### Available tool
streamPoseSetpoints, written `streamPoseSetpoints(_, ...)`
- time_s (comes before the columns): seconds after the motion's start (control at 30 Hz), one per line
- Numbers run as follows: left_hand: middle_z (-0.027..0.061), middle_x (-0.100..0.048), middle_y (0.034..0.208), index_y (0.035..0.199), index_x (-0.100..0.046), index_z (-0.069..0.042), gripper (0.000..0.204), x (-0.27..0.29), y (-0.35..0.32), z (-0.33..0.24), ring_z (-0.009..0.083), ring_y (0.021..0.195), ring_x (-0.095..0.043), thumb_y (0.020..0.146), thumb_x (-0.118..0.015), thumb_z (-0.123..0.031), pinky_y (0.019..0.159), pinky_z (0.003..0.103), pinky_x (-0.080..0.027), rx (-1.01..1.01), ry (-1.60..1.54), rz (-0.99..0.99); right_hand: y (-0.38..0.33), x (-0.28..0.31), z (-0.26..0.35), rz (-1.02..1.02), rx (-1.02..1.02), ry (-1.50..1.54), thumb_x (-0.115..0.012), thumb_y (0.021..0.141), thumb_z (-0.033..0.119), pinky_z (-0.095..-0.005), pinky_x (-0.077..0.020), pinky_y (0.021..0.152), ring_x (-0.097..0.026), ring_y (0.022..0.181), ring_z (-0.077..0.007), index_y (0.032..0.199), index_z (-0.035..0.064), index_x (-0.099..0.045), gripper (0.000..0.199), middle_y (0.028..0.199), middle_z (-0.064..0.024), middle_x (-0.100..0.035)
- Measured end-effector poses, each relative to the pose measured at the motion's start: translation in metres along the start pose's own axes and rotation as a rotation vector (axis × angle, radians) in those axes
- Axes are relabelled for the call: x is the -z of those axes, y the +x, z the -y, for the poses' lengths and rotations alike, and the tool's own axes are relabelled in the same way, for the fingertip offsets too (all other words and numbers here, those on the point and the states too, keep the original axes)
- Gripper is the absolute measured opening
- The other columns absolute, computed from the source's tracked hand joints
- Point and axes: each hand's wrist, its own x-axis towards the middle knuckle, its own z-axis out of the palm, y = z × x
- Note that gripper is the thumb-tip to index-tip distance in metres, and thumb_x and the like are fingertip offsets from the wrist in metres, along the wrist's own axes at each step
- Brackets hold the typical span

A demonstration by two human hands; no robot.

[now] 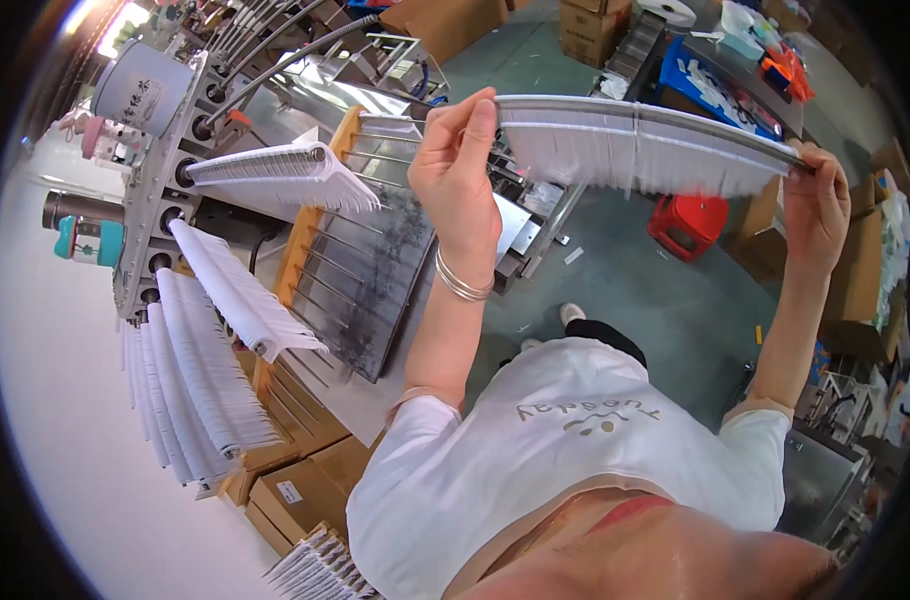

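Stretched between my raised hands is a long rod hung with white fringe, its thin strands pointing down. My left hand pinches its left end between thumb and fingers. At the other end, my right hand has its fingers closed round the dark tip of the rod. The rod slopes a little down toward the right. To my left, several similar white fringed rods stick out from a metal machine frame. The left forearm, with bracelets at the wrist, is near these rods.
A wooden bar with metal pins stands over a dark metal plate on the left. Cardboard boxes sit below it. A red stool is on the floor beyond the fringe. Farther right are a blue tray and more boxes.
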Motion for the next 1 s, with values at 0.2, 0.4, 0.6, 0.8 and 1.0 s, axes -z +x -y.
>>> streamPoseSetpoints(0.2,0.0037,-0.063,0.087,0.098,-0.065,0.003,0.017,0.001,0.006,0.009,0.0087,0.076,-0.053,0.085,-0.062,-0.006,0.071,0.02,-0.042,0.012,0.03,0.126,-0.004,0.018,-0.007,-0.02,-0.035,0.098,-0.048,0.094,0.015,-0.0271,-0.0422,0.083,-0.054,0.089,-0.0155,0.104,-0.0027,-0.059,0.024,0.105,-0.0108,-0.057)
streamPoseSetpoints(0.4,-0.0012,-0.055,0.085,0.096,-0.066,0.001,0.015,-0.01,0.017,0.007,0.0048,0.079,-0.051,0.081,-0.065,-0.002,0.07,0.017,-0.04,-0.071,0.069,-0.039,0.032,0.015,-0.025,0.055,0.006,0.101,-0.047,0.094,0.016,-0.0299,-0.0431,0.078,-0.055,0.082,-0.0183,0.102,-0.0041,-0.059,0.025,0.104,-0.0146,-0.06)
streamPoseSetpoints(0.6,0.0012,-0.062,0.085,0.093,-0.064,0.0,0.014,-0.044,0.052,0.013,0.0063,0.077,-0.056,0.079,-0.066,0.001,0.072,0.018,-0.044,-0.062,0.006,0.027,0.101,0.071,-0.062,0.107,-0.061,0.314,-0.049,0.093,0.013,-0.0237,-0.0434,0.075,-0.048,0.089,-0.0142,0.103,-0.0011,-0.059,0.02,0.103,-0.0072,-0.053)
streamPoseSetpoints(0.8,0.0024,-0.063,0.086,0.096,-0.063,0.0,0.017,-0.066,0.085,0.03,0.0076,0.078,-0.058,0.079,-0.067,-0.002,0.073,0.02,-0.046,-0.034,0.069,0.061,0.168,0.101,-0.091,0.219,-0.18,0.475,-0.048,0.094,0.014,-0.0225,-0.0439,0.075,-0.05,0.082,-0.0136,0.102,-0.0009,-0.058,0.02,0.1,-0.0077,-0.053)
streamPoseSetpoints(1.0,0.0028,-0.062,0.09,0.106,-0.061,0.0,0.024,-0.07,0.102,0.031,0.0084,0.081,-0.059,0.084,-0.064,-0.009,0.075,0.022,-0.046,-0.02,0.133,0.081,0.191,0.108,-0.114,0.217,-0.193,0.556,-0.049,0.094,0.015,-0.0239,-0.0453,0.076,-0.053,0.083,-0.0139,0.104,-0.001,-0.059,0.022,0.102,-0.0087,-0.055)
